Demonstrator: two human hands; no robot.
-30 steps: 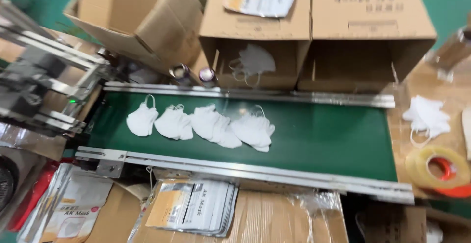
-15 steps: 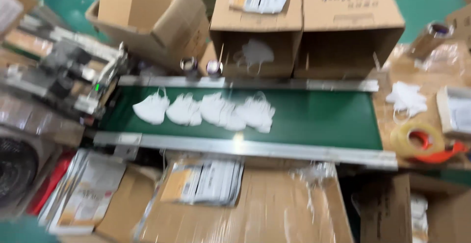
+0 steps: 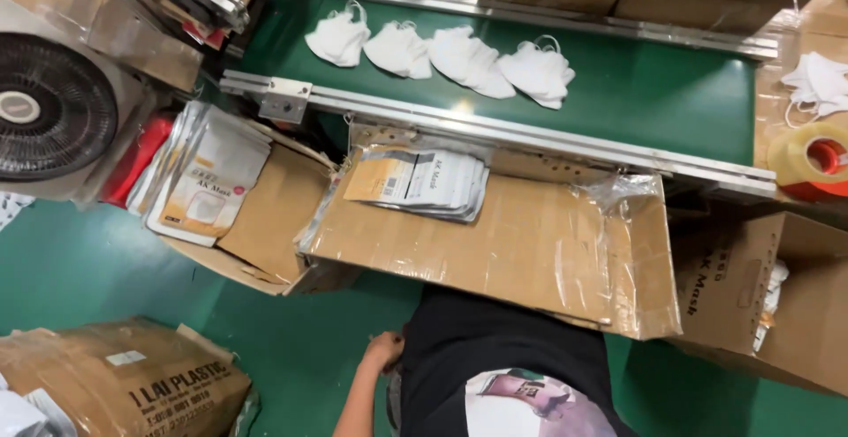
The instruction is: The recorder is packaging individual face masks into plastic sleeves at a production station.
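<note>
Left hand [image 3: 385,350] low at hip, against black shirt [image 3: 495,340]

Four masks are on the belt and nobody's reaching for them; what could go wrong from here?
1. The four white fabric face masks lie loose on the green conveyor belt and could bunch up.
2. The left hand rests at the waist, far from them.
3. The stack of flat printed pouches sits near the cardboard's edge.

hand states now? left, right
Left hand: loosely curled at the black shirt's hem, holding nothing visible.
Right hand: not in view.
</note>
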